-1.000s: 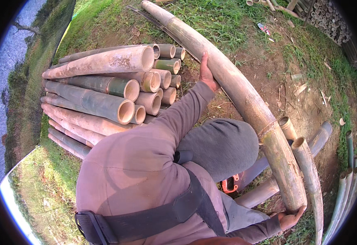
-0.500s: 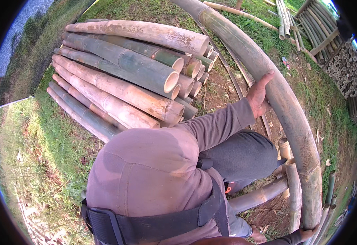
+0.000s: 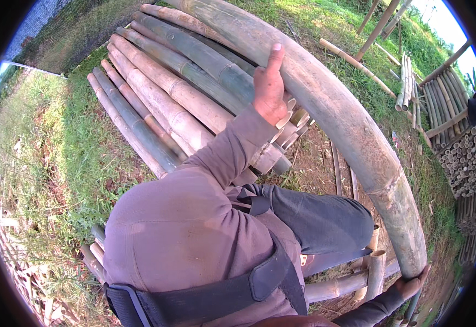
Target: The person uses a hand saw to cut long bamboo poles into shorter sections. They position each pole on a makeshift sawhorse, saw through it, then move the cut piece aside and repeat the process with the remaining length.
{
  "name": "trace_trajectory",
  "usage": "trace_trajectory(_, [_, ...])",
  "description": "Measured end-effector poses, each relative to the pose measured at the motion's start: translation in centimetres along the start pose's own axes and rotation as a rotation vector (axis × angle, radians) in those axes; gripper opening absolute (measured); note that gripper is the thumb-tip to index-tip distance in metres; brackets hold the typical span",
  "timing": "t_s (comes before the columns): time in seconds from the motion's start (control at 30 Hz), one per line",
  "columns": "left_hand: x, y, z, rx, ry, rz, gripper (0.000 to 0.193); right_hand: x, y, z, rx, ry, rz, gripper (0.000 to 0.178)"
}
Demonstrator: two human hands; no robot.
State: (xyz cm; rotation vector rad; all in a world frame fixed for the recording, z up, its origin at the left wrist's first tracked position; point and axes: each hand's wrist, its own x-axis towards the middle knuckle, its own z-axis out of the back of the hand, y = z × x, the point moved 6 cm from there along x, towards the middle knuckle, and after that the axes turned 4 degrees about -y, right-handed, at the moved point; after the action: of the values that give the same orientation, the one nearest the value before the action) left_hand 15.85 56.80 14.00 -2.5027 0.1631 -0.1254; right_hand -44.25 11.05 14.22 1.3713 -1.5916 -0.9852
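Observation:
A thick, grey-green bamboo pole (image 3: 336,103) stretches from the top of the view down to the lower right, held by both my hands. My left hand (image 3: 269,90) grips its left side, thumb up against the surface and fingers hidden beneath. At the near end, my right hand (image 3: 412,283) is wrapped under the pole's tip, partly hidden by it. Left of the pole lies a stack of bamboo poles (image 3: 167,82), green and pale tan, with cut ends by my left wrist. The lifted pole passes over the stack's far side.
Short bamboo posts (image 3: 377,272) and a low crosswise bamboo pole (image 3: 325,289) stand by my leg. At the far right is a rack of bundled bamboo (image 3: 463,158). Thin strips (image 3: 337,169) lie on the dirt, and a dark mesh fence (image 3: 52,43) borders the far left.
The held pole's far part has swung left over the stack, with my left hand moving left and farther away along with it. My right hand stays at the near end. The view has shifted.

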Motion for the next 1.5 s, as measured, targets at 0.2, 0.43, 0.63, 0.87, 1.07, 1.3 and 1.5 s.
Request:
trace_trajectory(0.2, [8.2, -14.6, 14.9, 0.084, -0.318, -0.329, 0.072, -21.0, -4.8, -19.6, -0.037, 0.551, -0.207, 0.052])
trace_trajectory(0.43, [14.5, -23.1, 37.6, 1.075, -0.858, -0.463, 0.1, -41.2, -16.0, -32.9, -0.252, 1.356, -0.311, 0.033])
trace_trajectory(0.63, [11.6, -24.8, 49.2, 1.146, -0.904, -0.198, 0.084, -48.0, -18.0, -36.1, -0.553, 1.716, 0.49, 0.029])
trace_trajectory(0.87, [11.6, -29.5, 58.6, 1.935, -0.912, 0.241, 0.081, -47.7, -20.4, -34.8, -0.723, 1.964, 0.42, 0.028])
trace_trajectory(1.07, [3.6, -21.7, 54.4, 0.693, -0.95, -0.007, 0.08, -38.8, -12.7, -32.4, -0.825, 1.589, 0.662, 0.038])
trace_trajectory(1.3, [-2.2, -13.6, 41.5, 0.696, -0.714, 0.375, 0.116, -20.7, -4.1, -19.9, -1.065, 0.915, 0.74, 0.036])
trace_trajectory(1.5, [-2.3, -15.8, 48.5, 0.66, -0.813, 0.18, 0.138, -10.2, -9.0, -7.7, -1.063, 0.664, 0.353, 0.037])
